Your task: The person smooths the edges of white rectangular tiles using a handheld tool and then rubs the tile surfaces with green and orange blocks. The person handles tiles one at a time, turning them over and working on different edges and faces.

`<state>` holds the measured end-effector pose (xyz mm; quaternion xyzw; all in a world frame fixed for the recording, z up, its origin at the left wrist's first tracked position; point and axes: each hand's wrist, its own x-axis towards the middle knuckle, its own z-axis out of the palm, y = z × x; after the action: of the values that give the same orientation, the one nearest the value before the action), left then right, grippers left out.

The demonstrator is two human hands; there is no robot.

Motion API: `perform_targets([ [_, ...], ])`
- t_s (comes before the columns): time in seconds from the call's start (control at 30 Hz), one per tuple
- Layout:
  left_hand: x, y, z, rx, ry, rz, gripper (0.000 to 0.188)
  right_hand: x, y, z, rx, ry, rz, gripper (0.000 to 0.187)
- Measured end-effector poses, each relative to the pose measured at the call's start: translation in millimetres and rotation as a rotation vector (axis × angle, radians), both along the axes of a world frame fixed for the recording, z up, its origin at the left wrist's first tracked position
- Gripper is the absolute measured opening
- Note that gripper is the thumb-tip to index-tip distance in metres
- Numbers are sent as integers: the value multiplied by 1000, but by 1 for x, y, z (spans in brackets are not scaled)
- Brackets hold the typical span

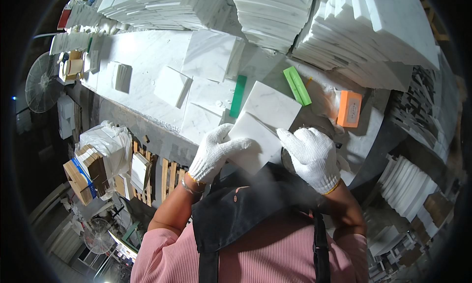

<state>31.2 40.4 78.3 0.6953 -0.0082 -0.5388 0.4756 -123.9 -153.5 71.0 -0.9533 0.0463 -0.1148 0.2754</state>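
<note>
My left hand (pixel 216 153), in a white knit glove, grips a white marble tile (pixel 258 143) by its left edge, thumb lying on the face. The tile is tilted toward me and overlaps another grey-veined marble tile (pixel 271 103) on the bench. At the held tile's right edge is my right hand (pixel 312 157), also gloved, its fingers curled and one digit stretched toward the tile's corner. A dark rounded edge shows beneath that hand; what it belongs to is hidden. Pale dust hazes the air below the tile, before my black apron (pixel 231 216).
A green strip (pixel 238 96), a lime-green block (pixel 297 86) and an orange block (pixel 349 109) lie on the bench (pixel 142 52). Loose tiles (pixel 171 86) sit to the left. Tall marble stacks (pixel 344 32) line the back. A fan (pixel 42 81) and wooden pallets (pixel 169 177) stand left.
</note>
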Motion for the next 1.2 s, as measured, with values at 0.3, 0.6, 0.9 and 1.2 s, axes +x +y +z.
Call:
perform_targets([
  [0.3,3,-5,6,24,7,-17,42,2,0,3,1,76,40,37],
  [0.6,2,-5,7,48,39,-7,42,14,4,9,-2,126,71,39],
  [0.9,0,-5,5,17,-23,-6,39,13,5,2,-23,122,50,39],
  [1.2,-1,-4,2,14,-27,17,38,7,0,2,-107,132,125,43],
])
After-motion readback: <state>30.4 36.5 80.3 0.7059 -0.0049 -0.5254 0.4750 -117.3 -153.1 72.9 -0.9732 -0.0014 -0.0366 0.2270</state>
